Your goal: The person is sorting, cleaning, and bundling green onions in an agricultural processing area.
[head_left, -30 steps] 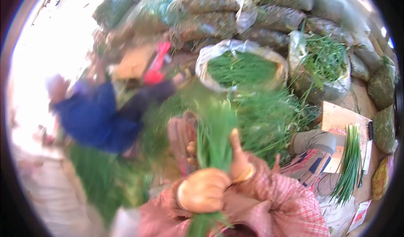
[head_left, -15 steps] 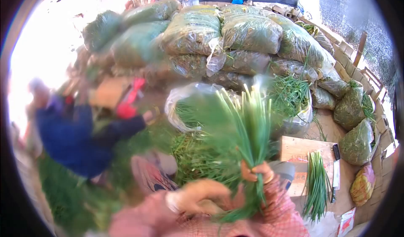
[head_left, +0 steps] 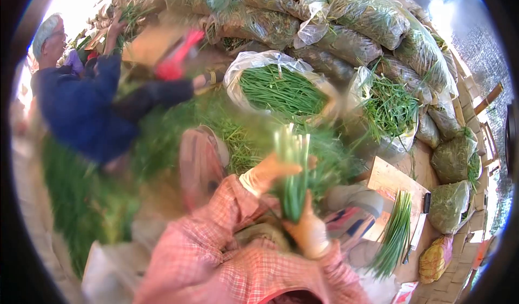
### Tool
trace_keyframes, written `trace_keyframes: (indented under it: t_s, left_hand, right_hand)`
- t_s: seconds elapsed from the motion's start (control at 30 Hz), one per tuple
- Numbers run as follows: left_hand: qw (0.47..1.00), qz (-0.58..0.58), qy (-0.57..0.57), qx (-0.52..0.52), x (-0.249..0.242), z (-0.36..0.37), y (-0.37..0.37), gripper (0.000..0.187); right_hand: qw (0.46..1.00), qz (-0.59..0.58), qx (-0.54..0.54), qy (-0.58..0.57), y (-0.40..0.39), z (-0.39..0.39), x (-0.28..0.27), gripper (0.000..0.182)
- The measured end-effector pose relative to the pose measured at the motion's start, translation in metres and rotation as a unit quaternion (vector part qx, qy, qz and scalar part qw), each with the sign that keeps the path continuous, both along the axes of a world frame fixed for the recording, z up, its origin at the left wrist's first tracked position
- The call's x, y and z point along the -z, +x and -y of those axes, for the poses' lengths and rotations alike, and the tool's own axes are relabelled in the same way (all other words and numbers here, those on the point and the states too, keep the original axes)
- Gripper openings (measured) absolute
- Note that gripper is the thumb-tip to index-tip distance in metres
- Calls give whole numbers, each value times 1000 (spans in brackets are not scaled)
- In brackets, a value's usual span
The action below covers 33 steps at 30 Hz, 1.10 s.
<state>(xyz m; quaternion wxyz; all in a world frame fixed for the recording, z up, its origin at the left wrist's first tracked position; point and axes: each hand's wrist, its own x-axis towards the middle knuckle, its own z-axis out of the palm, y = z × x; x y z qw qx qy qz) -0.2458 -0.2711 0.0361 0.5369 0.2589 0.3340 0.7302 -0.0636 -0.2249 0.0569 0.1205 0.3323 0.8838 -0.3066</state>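
An upright bunch of green onions, white ends up, stands in front of my body between both hands. My right hand is closed round its lower, leafy part. Higher up, my left hand wraps the stalks just below the white ends, its thumb across the front. Motion blurs the bunch and fingers somewhat. To the right, another bundle of green onions lies across a wooden board. Beside it on the board's edge is a knife with a black handle.
A plastic bag of green stalks stands ahead, and another open bag right of it. Stuffed sacks are piled behind. At left, a person in dark blue sits among loose greens. A yellow mesh bag lies far right.
The view has tipped downward. The bunch has come down closer to my body, and my left hand has risen from beside it onto the stalks. The person at left has raised an arm.
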Motion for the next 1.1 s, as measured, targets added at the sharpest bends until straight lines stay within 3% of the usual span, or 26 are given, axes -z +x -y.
trace_keyframes:
  t_s: [0.03, 0.13, 0.17, 0.2, 0.27, 0.3, 0.33, 0.4, 0.5, 0.57, 0.6, 0.67, 0.7, 0.77, 0.87, 0.93, 0.97, 1.03, 1.07, 1.1]
  left_hand:
    - [999, 40, -20, 8, -10, 2, 0, 61]
    - [997, 78, -1, 30, 10, -1, -5, 53]
    - [996, 78, 7, 44, 11, -1, -6, 49]
    - [996, 62, 16, 65, 10, -2, -8, 50]
    - [993, 30, 33, 111, 4, -5, -9, 51]
    - [988, 16, 60, 144, 3, -10, -9, 53]
    - [986, 4, 75, 150, 4, -13, -7, 54]
    - [981, -19, 104, 160, 6, -19, -4, 56]
    - [974, -38, 144, 171, 2, -20, -4, 60]
    - [972, -43, 155, 174, 9, -18, -7, 58]
    - [970, -45, 162, 177, 13, -17, -9, 57]
    - [970, -46, 155, 179, 23, -15, -7, 54]
    - [970, -46, 151, 185, 26, -14, -6, 53]
    - [970, -44, 142, 193, 33, -15, -3, 51]
    - [970, -47, 133, 199, 44, -17, 3, 48]
    - [970, -47, 128, 200, 62, -16, 6, 46]
    - [969, -38, 132, 207, 68, -18, 8, 45]
    - [968, -20, 131, 212, 85, -17, 10, 43]
    - [970, 21, 105, 218, 50, -11, 10, 38]
    - [974, -32, 103, 198, 41, -11, 12, 34]
  right_hand:
    - [1000, 16, 1, 8, 1, 2, -1, 105]
    - [988, 13, -152, 1, 16, -27, -10, 103]
    - [982, 9, -191, 4, 13, -48, -30, 91]
    - [980, -45, -193, -8, 9, -73, -47, 76]
    - [980, -117, -122, -106, -15, -124, -70, 65]
    - [931, -263, -132, -218, -39, -133, -89, 64]
    - [888, -328, -269, -180, -73, -142, -114, 64]
    - [846, -332, -391, -145, -130, -148, -136, 75]
    - [781, -272, -506, -247, -191, -140, -139, 68]
    - [773, -116, -570, -251, -199, -123, -81, 46]
    - [730, -154, -630, -213, -179, -103, -92, 38]
    - [752, -113, -610, -224, -166, -92, -75, 25]
    - [765, -103, -616, -155, -160, -89, -68, 22]
    - [749, -51, -659, -46, -157, -85, -30, 29]
    - [767, -36, -625, 140, -138, -74, -39, 40]
    - [814, -169, -550, 76, -120, -78, 2, 38]
    - [826, -238, -509, 50, -120, -76, -5, 38]
    - [845, -329, -409, -109, -133, -95, -25, 42]
    - [848, -323, -405, -116, -136, -94, -31, 42]
    - [851, -317, -401, -124, -139, -93, -37, 43]
